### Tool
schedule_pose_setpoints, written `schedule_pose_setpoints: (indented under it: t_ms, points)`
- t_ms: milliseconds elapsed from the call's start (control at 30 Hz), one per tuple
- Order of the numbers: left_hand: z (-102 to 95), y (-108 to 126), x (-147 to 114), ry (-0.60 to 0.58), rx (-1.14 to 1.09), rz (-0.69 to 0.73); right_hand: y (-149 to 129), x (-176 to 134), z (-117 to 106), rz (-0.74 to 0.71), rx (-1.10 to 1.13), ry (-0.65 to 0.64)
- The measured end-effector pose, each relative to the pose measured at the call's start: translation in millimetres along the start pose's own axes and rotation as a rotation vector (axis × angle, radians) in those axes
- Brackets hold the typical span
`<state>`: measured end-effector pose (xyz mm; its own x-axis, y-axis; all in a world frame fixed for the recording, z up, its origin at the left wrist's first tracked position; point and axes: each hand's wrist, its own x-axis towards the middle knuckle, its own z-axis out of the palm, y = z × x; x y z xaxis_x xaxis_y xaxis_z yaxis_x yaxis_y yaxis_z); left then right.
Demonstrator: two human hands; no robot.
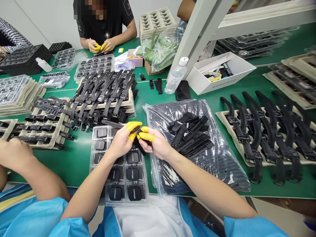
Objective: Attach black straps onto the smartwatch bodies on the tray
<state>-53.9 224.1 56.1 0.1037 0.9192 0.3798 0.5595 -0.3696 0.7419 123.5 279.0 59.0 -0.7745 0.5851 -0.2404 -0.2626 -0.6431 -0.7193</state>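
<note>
Both of my hands meet over a clear plastic tray (pixel 146 171) whose compartments hold square black watch faces. Yellow finger cots cover some fingertips. My left hand (pixel 122 140) is closed on a black watch (pixel 135 129), and a black strap (pixel 111 123) sticks out to the left behind that hand. My right hand (pixel 154 141) pinches a watch strap (pixel 141 132) against the watch, its end partly hidden by the fingers. Just to the right, loose black straps (pixel 190 131) lie heaped on a plastic bag (pixel 222 164) packed with more straps.
Trays of strapped watches (pixel 106 92) are stacked ahead to the left; another watch tray (pixel 269 131) lies right. A bottle (pixel 176 75), a phone (pixel 183 90) and a white box (pixel 219 74) stand ahead beside a post (pixel 197 36). A co-worker's arm (pixel 37 168) is close left; another person sits opposite.
</note>
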Motion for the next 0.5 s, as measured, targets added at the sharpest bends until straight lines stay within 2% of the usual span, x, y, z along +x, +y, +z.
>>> schedule_pose_setpoints:
  t_ms: [133, 300, 367, 500]
  points:
    - [-2.6, 1.7, -0.3, 0.045, -0.039, -0.079, -3.3, 1.3, -5.0, -0.058, 0.078, 0.050]
    - [-1.5, -2.8, 0.2, -0.009, 0.032, 0.092, 1.0, -0.3, -4.9, -0.008, -0.064, -0.092]
    - [-0.8, -3.3, 0.0, -0.036, 0.036, 0.121, 2.7, -0.5, -3.2, 0.004, -0.062, -0.083]
    - [-0.3, -1.4, -1.0, -0.028, 0.057, 0.090, 1.6, 0.1, 0.0, -0.010, -0.018, -0.033]
